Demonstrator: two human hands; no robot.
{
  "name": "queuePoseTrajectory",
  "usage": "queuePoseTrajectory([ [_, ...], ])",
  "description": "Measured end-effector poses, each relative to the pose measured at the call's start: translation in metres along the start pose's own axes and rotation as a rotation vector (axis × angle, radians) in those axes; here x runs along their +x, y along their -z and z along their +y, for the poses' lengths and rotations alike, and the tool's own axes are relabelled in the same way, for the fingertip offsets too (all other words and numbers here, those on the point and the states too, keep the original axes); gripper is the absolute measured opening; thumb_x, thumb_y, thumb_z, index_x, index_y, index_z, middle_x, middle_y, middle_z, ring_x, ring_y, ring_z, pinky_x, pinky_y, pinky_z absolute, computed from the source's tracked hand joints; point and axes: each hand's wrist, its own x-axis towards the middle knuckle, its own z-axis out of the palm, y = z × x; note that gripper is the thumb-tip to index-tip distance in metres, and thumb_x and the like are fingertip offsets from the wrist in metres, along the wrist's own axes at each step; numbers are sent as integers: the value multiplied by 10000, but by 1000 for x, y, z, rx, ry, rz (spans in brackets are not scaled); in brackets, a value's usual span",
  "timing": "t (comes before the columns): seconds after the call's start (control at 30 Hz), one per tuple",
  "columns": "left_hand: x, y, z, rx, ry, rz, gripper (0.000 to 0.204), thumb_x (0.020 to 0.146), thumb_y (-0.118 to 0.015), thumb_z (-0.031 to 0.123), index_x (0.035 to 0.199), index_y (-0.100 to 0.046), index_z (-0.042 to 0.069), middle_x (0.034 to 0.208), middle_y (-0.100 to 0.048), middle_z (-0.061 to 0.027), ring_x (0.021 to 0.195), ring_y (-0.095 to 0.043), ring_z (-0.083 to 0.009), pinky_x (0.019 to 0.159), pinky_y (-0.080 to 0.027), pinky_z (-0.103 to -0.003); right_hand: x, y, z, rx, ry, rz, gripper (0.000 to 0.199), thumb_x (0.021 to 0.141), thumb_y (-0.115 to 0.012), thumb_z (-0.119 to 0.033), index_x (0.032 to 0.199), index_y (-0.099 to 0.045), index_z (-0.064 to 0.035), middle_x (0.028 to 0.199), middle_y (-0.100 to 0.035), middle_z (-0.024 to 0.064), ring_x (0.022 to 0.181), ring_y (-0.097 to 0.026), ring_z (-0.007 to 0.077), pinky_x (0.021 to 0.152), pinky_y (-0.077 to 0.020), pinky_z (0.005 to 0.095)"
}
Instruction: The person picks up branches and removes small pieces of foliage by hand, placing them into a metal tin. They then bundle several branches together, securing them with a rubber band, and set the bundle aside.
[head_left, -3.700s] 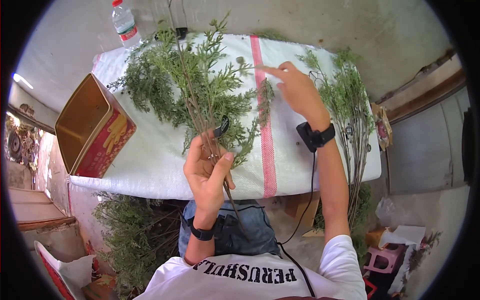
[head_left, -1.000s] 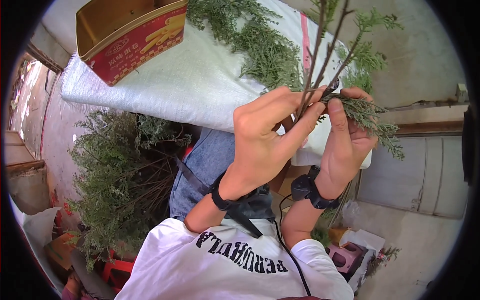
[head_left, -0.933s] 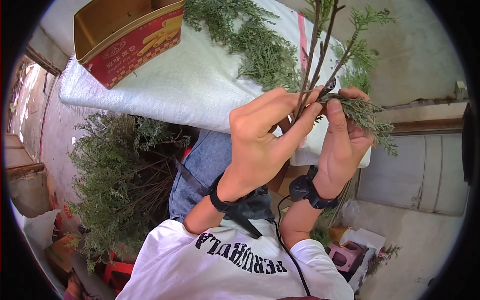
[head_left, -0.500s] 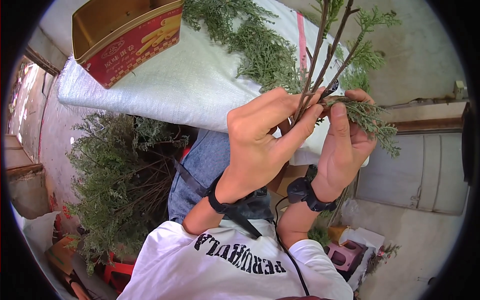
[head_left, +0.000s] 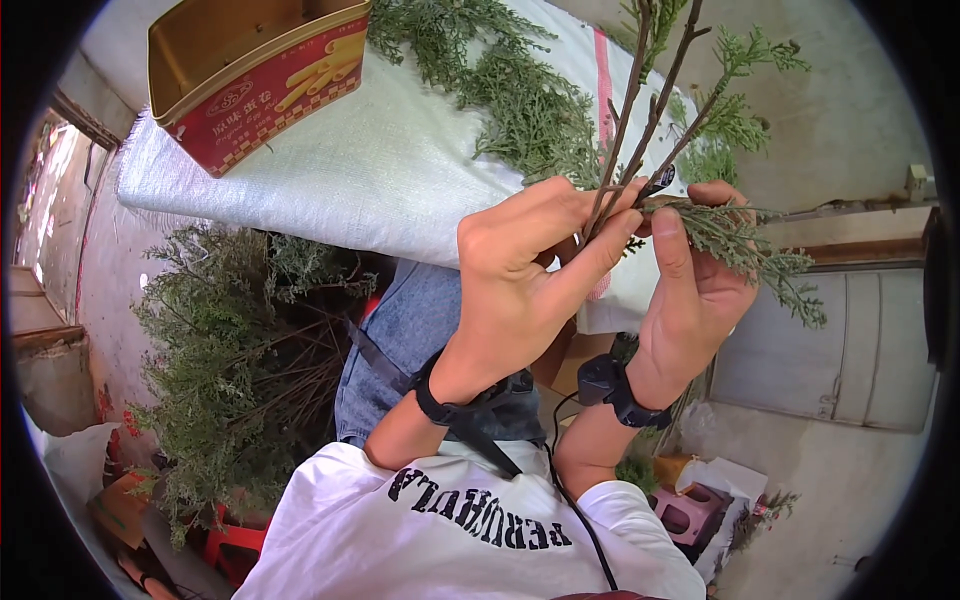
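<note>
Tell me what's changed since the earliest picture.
The right hand, then reaching out over the white cover, has come in beside the left hand and now holds a leafy sprig. The left hand still grips the woody stems; the red tin still stands on the cover.

Makeshift workroom, sack-covered worktable, leafy branches heaped beside it, bare grey wall

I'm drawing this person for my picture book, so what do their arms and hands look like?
The left hand and right hand are bare, with no gloves. Each wrist has a black band; the right one carries a chunky black box. A thin black cable runs by the right forearm. The short sleeves are white.
</note>
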Motion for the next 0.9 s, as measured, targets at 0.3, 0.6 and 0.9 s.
queuePoseTrajectory([
  [0.3, -1, 1, -3, 37, -51, 13, 232, 858, -772, -5, 1088, -760, -30, 776, -671, -29, 539, -533, -37, 483, -369, -199, -2, 3, 10, 149, -48, -84, 302, 933, -685, 23, 1218, -587, 28, 1028, -706, 104, 933, -681, 157, 873, -546, 319],
  [0.6, 0, 1, -3, 36, -17, -17, 233, 856, -763, 3, 1088, -766, -17, 759, -667, -36, 539, -544, -45, 476, -366, -204, 7, 15, 10, 92, -122, -117, 212, 927, -730, -28, 1102, -651, 61, 960, -718, 114, 869, -699, 179, 797, -585, 325],
  [0.9, -3, -2, 1, 77, -24, -14, 212, 864, -775, 30, 1074, -774, -6, 769, -679, -19, 557, -527, -28, 479, -334, -195, 10, 17, -2, -160, 102, -175, 152, 921, -710, 32, 1063, -663, 62, 981, -699, 105, 889, -677, 159, 805, -554, 287],
])
